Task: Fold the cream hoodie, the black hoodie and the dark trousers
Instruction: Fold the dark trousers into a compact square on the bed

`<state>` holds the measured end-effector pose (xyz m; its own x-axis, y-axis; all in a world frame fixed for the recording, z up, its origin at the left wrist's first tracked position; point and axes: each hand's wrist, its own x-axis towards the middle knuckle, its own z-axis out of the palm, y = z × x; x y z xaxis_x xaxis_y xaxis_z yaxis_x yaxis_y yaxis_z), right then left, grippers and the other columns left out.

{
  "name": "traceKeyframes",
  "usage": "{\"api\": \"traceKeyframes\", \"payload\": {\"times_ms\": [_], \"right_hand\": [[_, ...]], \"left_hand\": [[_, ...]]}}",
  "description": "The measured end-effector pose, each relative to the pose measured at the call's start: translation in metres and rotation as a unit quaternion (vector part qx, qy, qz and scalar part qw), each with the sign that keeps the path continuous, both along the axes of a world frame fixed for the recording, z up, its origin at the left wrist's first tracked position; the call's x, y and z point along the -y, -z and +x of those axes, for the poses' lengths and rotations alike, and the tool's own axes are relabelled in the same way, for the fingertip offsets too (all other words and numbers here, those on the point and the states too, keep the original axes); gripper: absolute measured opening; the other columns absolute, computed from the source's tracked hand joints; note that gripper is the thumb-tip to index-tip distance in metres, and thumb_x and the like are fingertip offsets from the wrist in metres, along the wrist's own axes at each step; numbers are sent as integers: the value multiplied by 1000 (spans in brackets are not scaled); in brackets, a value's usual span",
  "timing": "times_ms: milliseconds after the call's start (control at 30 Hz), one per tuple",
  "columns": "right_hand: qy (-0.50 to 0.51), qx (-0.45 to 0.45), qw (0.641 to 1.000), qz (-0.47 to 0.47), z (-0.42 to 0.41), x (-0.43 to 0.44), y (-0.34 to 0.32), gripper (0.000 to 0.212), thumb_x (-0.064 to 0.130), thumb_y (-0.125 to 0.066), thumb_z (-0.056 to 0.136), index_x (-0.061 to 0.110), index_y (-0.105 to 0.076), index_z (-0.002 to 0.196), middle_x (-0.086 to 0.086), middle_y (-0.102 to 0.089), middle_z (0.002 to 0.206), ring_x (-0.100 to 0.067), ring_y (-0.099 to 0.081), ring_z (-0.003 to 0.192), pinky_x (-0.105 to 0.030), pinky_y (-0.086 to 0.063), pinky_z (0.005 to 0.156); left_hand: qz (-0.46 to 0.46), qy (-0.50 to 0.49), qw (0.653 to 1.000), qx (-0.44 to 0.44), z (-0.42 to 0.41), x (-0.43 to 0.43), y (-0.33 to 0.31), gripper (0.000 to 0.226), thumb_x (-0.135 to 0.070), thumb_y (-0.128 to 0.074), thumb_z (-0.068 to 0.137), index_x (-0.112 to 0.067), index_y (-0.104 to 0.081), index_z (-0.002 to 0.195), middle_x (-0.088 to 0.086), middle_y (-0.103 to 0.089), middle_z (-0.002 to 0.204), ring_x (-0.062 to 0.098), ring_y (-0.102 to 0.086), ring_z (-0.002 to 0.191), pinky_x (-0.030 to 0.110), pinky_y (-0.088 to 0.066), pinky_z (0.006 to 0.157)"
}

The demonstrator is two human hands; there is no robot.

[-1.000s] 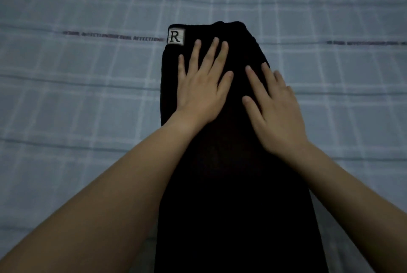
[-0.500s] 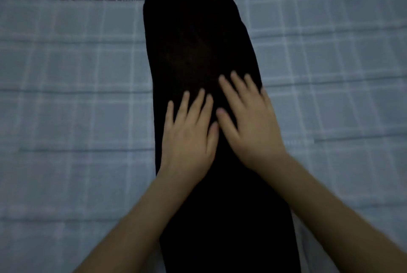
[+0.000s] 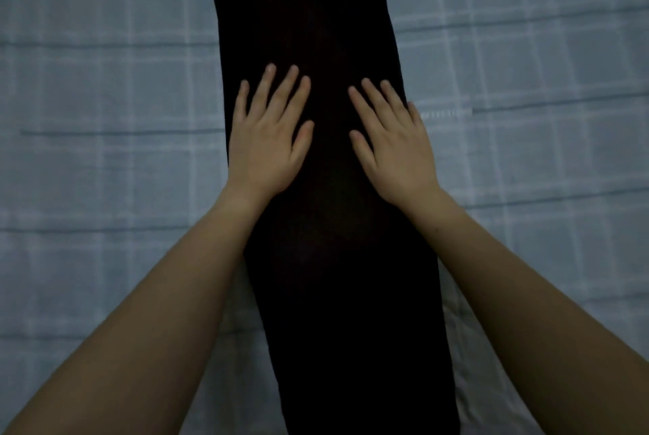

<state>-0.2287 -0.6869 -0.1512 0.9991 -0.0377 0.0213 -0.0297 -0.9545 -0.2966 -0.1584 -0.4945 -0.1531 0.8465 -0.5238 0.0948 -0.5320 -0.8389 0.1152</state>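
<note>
Left hand (image 3: pixel 266 145), right hand (image 3: pixel 395 150): both flat, apart.

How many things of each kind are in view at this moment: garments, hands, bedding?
Garments: 1, the dark trousers, laid out long
Hands: 2, the left hand and the right hand, both flat on the trousers
Bedding: 1, the checked sheet underneath
Total: 4
</note>
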Motion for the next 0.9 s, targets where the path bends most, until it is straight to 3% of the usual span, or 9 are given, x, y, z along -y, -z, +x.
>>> {"api": "traceKeyframes", "payload": {"times_ms": [100, 200, 300, 400, 567, 633, 733, 800, 900], "right_hand": [[8, -1, 999, 39, -18, -4, -5, 55, 34, -35, 103, 19, -29, 156, -2, -26, 163, -23, -16, 152, -47, -22, 121], [32, -10, 994, 104, -60, -9, -16, 54, 27, -42, 103, 15, -32, 155, -6, -24, 163, -24, -13, 153, -33, -13, 122], [66, -33, 988, 134, -125, -19, -25, 52, 27, -46, 104, 19, -34, 154, -7, -18, 165, -24, -12, 152, -25, -8, 119], [129, -53, 969, 204, -195, -31, -32, 54, 29, -53, 102, 29, -36, 153, -10, -21, 161, -22, -24, 146, -25, -19, 118], [181, -111, 936, 280, -267, -40, -42, 63, 29, -64, 94, 42, -37, 149, 5, -47, 126, 15, -46, 104, 4, -30, 86], [174, -129, 933, 287, -281, -41, -48, 65, 31, -66, 93, 45, -35, 149, 15, -51, 127, 22, -44, 107, 3, -32, 87], [165, -158, 917, 327, -292, -41, -57, 70, 31, -69, 91, 51, -34, 147, 26, -47, 137, 14, -45, 119, -5, -36, 95], [158, -178, 907, 349, -295, -39, -63, 72, 30, -71, 90, 54, -33, 146, 29, -45, 141, 14, -46, 121, -3, -38, 94], [134, -197, 907, 347, -299, -34, -69, 71, 28, -71, 90, 54, -34, 145, 32, -45, 139, 26, -44, 112, 3, -37, 86]], "left_hand": [[8, 2, 1000, -6, 2, -1, -6, 56, -42, -29, 102, -20, -29, 153, 2, -28, 160, 25, -14, 150, 47, -6, 121], [-11, -7, 999, -33, -17, -6, -15, 57, -41, -30, 100, -18, -30, 153, 4, -28, 160, 29, -14, 150, 48, -8, 120], [-39, -45, 997, -48, -88, -26, -15, 55, -37, -34, 100, -18, -32, 152, 5, -27, 160, 31, -15, 149, 50, -12, 120], [-111, -64, 987, -93, -173, -47, -11, 54, -31, -39, 100, -15, -33, 151, 12, -21, 161, 33, -12, 150, 51, -14, 121], [-255, -146, 938, -186, -257, -54, -24, 56, -23, -57, 96, -17, -38, 148, 13, -12, 162, 28, -11, 148, 16, -1, 117], [-316, -217, 897, -220, -279, -55, -32, 61, -23, -64, 92, -23, -38, 147, 9, -22, 157, 21, -23, 142, 18, -15, 115], [-396, -281, 820, -303, -300, -61, -39, 67, -21, -70, 87, -34, -38, 145, -2, -40, 142, 6, -42, 129, 23, -37, 108], [-394, -247, 823, -326, -310, -68, -41, 65, -20, -71, 86, -35, -41, 142, -11, -49, 137, 0, -47, 125, 25, -43, 106], [-407, -209, 803, -383, -318, -78, -45, 66, -16, -73, 85, -34, -43, 141, -26, -51, 130, -10, -49, 121, 12, -44, 98]]}}
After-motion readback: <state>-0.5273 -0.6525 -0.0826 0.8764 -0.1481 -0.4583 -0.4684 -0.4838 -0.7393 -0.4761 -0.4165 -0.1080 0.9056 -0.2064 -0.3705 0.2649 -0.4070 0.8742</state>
